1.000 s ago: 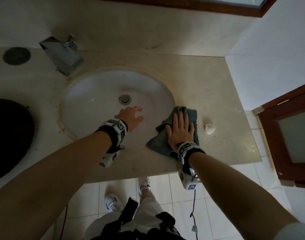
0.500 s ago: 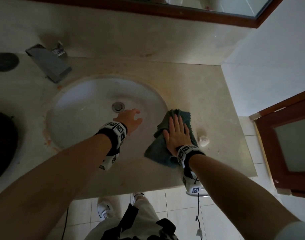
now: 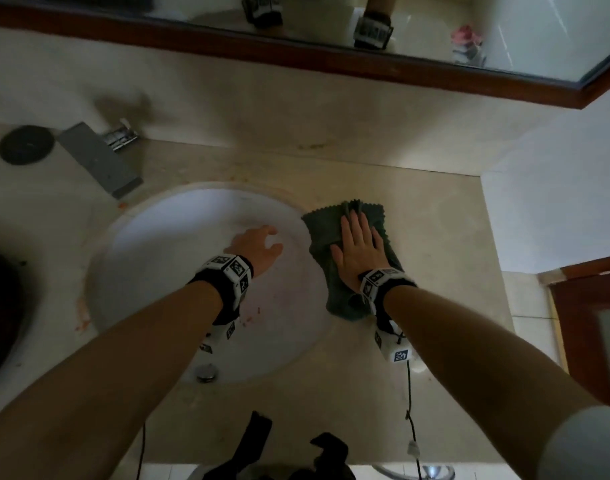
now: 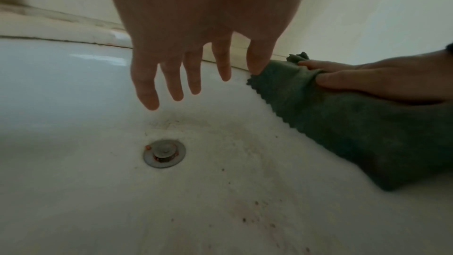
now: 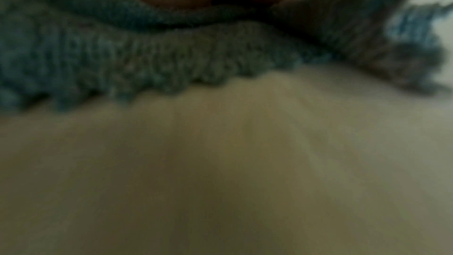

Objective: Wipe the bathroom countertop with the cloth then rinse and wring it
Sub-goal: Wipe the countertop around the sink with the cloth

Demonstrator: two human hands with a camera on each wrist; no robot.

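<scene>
A: From the head view, where is the cloth (image 3: 345, 271)?

B: Flat on the surface (image 3: 435, 258), just right of the sink (image 3: 165, 244), long axis running away from the person. The right hand (image 3: 360, 251) presses it, fingers straight; it is the nearer hand.

A: Left wrist view?

B: The left hand (image 4: 196, 46) hangs relaxed over the sink's drain (image 4: 164, 153), holding nothing; the cloth's edge lies just to its right.

A: Right wrist view?

B: Blurred: the cloth's fringe under the palm.
</scene>
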